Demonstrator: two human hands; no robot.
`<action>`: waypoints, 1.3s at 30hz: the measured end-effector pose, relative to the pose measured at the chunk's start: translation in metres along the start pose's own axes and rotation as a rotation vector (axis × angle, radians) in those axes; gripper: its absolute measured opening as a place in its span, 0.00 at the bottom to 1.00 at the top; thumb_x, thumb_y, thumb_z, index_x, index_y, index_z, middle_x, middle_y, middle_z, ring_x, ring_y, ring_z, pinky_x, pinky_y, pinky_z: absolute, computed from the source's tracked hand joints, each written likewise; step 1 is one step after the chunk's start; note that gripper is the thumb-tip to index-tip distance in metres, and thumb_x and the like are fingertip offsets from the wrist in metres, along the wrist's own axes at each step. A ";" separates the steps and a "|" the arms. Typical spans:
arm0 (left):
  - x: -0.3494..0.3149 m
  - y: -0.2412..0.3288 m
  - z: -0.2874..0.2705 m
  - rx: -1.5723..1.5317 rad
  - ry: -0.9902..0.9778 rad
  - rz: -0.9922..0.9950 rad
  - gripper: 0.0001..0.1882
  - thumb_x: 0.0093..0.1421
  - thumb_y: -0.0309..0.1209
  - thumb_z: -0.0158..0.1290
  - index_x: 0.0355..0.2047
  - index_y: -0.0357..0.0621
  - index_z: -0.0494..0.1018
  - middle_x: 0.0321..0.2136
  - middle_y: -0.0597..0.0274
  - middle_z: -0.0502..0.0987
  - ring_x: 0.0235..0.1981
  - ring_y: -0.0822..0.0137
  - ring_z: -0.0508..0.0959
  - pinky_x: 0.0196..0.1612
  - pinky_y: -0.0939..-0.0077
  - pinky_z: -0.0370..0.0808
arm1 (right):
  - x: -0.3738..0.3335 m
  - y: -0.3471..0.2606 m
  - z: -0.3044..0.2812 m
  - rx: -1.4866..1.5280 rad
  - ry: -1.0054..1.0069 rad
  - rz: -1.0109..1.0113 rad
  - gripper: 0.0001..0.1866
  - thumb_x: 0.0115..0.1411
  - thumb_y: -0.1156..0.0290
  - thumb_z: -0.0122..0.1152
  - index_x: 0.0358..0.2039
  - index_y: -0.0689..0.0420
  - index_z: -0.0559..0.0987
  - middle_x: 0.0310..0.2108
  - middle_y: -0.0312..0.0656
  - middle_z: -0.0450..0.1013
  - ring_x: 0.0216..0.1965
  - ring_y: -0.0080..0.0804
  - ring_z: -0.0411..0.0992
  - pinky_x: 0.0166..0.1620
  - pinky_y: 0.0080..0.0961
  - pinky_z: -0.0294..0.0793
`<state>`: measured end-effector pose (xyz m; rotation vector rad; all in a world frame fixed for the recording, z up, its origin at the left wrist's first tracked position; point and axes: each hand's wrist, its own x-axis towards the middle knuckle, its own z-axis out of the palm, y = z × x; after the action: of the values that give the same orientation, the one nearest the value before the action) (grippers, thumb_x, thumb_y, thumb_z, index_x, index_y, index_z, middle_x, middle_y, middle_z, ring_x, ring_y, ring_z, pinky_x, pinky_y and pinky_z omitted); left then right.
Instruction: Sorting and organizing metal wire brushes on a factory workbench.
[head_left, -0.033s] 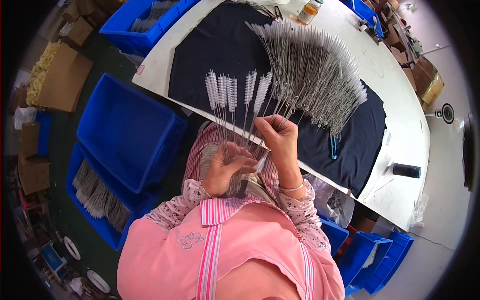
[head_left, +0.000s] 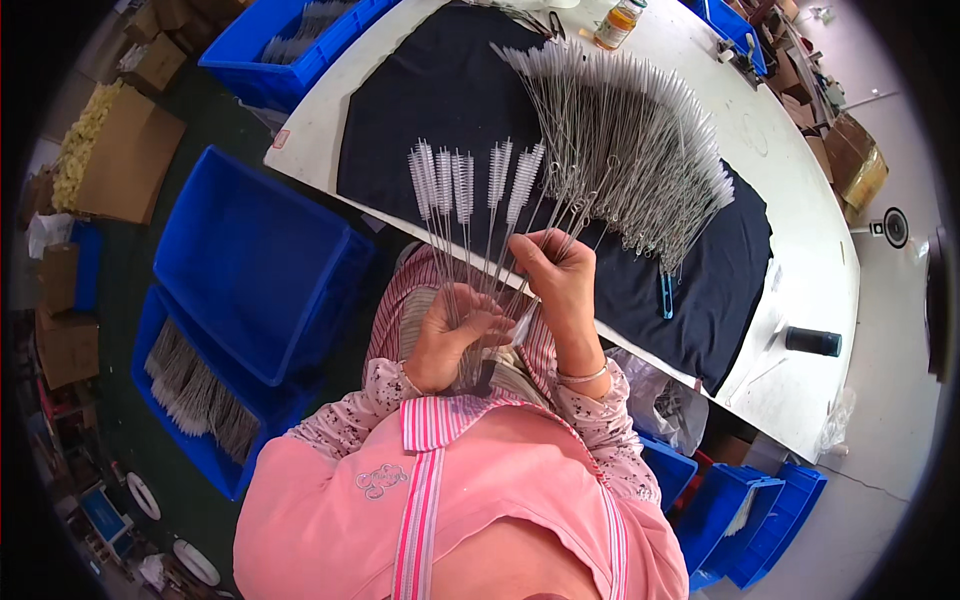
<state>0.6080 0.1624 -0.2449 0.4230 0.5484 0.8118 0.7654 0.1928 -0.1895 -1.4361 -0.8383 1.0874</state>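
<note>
My left hand is closed around the thin wire stems of several straw cleaning brushes, their white bristle heads fanned upward over the dark cloth. Beside it, my right hand pinches wire stems between thumb and fingers, to the right of the bunch. Exactly which stems sit in each hand is hard to separate. A white bristle tip points down between the hands. Beyond my right hand lies a large heap of the same brushes, bristles outward and looped wire ends toward me.
A black cloth covers part of the white table. On it lies a small blue tool; a jar and a black cylinder stand or lie farther out. Blue bins are at my left, one holding brushes.
</note>
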 end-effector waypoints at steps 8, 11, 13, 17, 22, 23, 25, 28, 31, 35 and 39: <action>-0.001 0.000 0.003 0.100 0.074 0.039 0.09 0.61 0.19 0.45 0.37 0.47 0.60 0.35 0.60 0.70 0.39 0.62 0.76 0.42 0.60 0.78 | -0.003 0.005 0.000 0.174 0.032 0.067 0.06 0.61 0.69 0.53 0.34 0.58 0.74 0.17 0.30 0.66 0.12 0.09 0.53 0.15 0.10 0.49; -0.002 0.000 0.003 0.111 0.027 0.018 0.10 0.61 0.20 0.45 0.39 0.48 0.60 0.35 0.62 0.70 0.39 0.64 0.75 0.43 0.61 0.78 | 0.001 0.003 0.002 0.146 0.031 0.051 0.07 0.61 0.71 0.54 0.37 0.59 0.74 0.16 0.28 0.63 0.12 0.09 0.53 0.15 0.10 0.48; -0.002 0.001 0.001 0.118 -0.002 -0.003 0.10 0.62 0.20 0.45 0.41 0.48 0.60 0.36 0.63 0.70 0.40 0.65 0.75 0.43 0.62 0.78 | 0.001 -0.002 0.001 0.173 -0.027 0.108 0.07 0.61 0.71 0.55 0.36 0.60 0.74 0.16 0.28 0.63 0.13 0.09 0.53 0.15 0.10 0.48; -0.001 0.003 0.010 0.128 -0.003 -0.010 0.13 0.62 0.22 0.45 0.45 0.48 0.59 0.35 0.63 0.71 0.39 0.66 0.75 0.42 0.61 0.78 | 0.003 -0.001 -0.002 0.188 -0.081 0.148 0.06 0.59 0.71 0.56 0.30 0.61 0.75 0.16 0.27 0.64 0.14 0.09 0.55 0.16 0.10 0.52; 0.004 0.004 0.009 0.242 0.033 -0.074 0.14 0.61 0.25 0.48 0.47 0.42 0.61 0.31 0.63 0.72 0.36 0.66 0.76 0.40 0.64 0.79 | 0.005 0.010 0.000 0.099 -0.044 0.066 0.08 0.61 0.69 0.55 0.28 0.58 0.73 0.15 0.27 0.63 0.12 0.09 0.53 0.14 0.10 0.48; 0.003 0.003 0.007 0.227 0.041 -0.099 0.15 0.61 0.25 0.48 0.48 0.40 0.62 0.32 0.64 0.71 0.35 0.69 0.76 0.39 0.67 0.79 | 0.006 0.008 -0.001 0.120 -0.040 0.085 0.09 0.61 0.68 0.54 0.27 0.58 0.73 0.15 0.28 0.63 0.11 0.10 0.52 0.14 0.10 0.48; 0.003 0.002 0.007 0.215 0.045 -0.126 0.15 0.61 0.25 0.48 0.48 0.38 0.62 0.32 0.64 0.70 0.34 0.71 0.75 0.38 0.70 0.79 | 0.009 0.009 -0.003 0.142 -0.030 0.103 0.10 0.62 0.67 0.53 0.26 0.58 0.73 0.15 0.29 0.63 0.11 0.10 0.52 0.14 0.10 0.47; 0.004 0.002 0.009 0.243 0.146 0.025 0.16 0.62 0.26 0.48 0.49 0.39 0.63 0.30 0.64 0.72 0.33 0.69 0.76 0.38 0.72 0.78 | 0.015 0.014 -0.006 0.032 -0.022 0.074 0.12 0.63 0.65 0.52 0.25 0.58 0.72 0.14 0.30 0.63 0.10 0.11 0.51 0.13 0.11 0.47; 0.007 0.008 0.005 0.401 0.087 0.102 0.14 0.62 0.25 0.48 0.48 0.40 0.64 0.29 0.69 0.69 0.31 0.75 0.72 0.38 0.75 0.77 | 0.015 0.014 -0.011 0.201 0.039 0.161 0.11 0.62 0.66 0.52 0.26 0.59 0.73 0.14 0.32 0.64 0.09 0.12 0.52 0.12 0.13 0.46; 0.001 0.018 0.011 0.726 -0.020 0.142 0.11 0.62 0.26 0.49 0.44 0.41 0.65 0.29 0.72 0.68 0.31 0.82 0.69 0.37 0.86 0.68 | 0.018 -0.008 -0.027 0.224 0.162 0.094 0.10 0.61 0.67 0.53 0.27 0.59 0.73 0.15 0.32 0.64 0.09 0.13 0.53 0.11 0.12 0.48; -0.001 0.031 0.026 0.816 -0.131 0.291 0.06 0.63 0.26 0.48 0.40 0.44 0.65 0.29 0.73 0.66 0.32 0.82 0.65 0.38 0.88 0.63 | 0.016 -0.026 -0.050 0.370 0.196 0.057 0.09 0.61 0.67 0.53 0.27 0.59 0.73 0.15 0.31 0.63 0.09 0.13 0.51 0.12 0.13 0.48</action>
<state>0.6063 0.1772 -0.2070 1.3202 0.6934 0.8045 0.8200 0.1947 -0.1673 -1.2335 -0.4314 1.0603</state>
